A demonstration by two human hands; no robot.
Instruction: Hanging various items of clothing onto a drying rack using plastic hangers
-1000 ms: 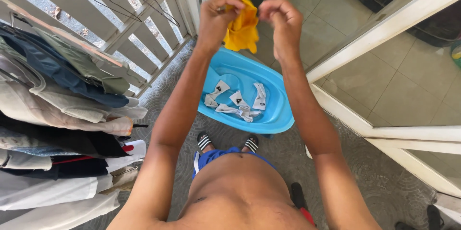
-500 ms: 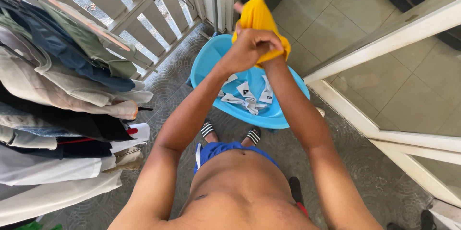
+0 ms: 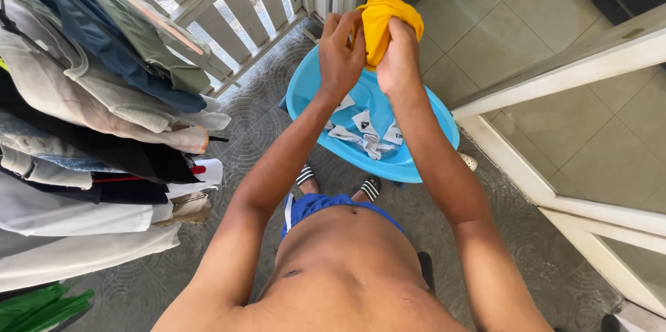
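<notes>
Closest to the camera is the person's bare torso with blue shorts (image 3: 316, 205) and black-and-white striped sandals (image 3: 306, 176) on a grey patterned floor (image 3: 229, 124). Off to the left there's a rack of hanging clothes (image 3: 90, 110), mostly white, beige, black and dark blue stuff draped over each other, with something green poking out at the bottom corner.

A bit further out, a light blue plastic tub (image 3: 416, 165) sits on the floor right in front of the feet, with a few white socks (image 3: 364, 134) lying loose in the bottom.

Up above the tub both arms are raised. The left hand (image 3: 341, 58) and right hand (image 3: 397, 58) are side by side, both curled tight around a bunched-up yellow cloth (image 3: 381, 16), which sticks out above the knuckles. Looks like a shirt or a rag, honestly can't tell since it's all scrunched.

Beyond that, a white slatted railing (image 3: 243, 13) on the left and a white door frame (image 3: 555, 75) with tiled floor inside.
</notes>
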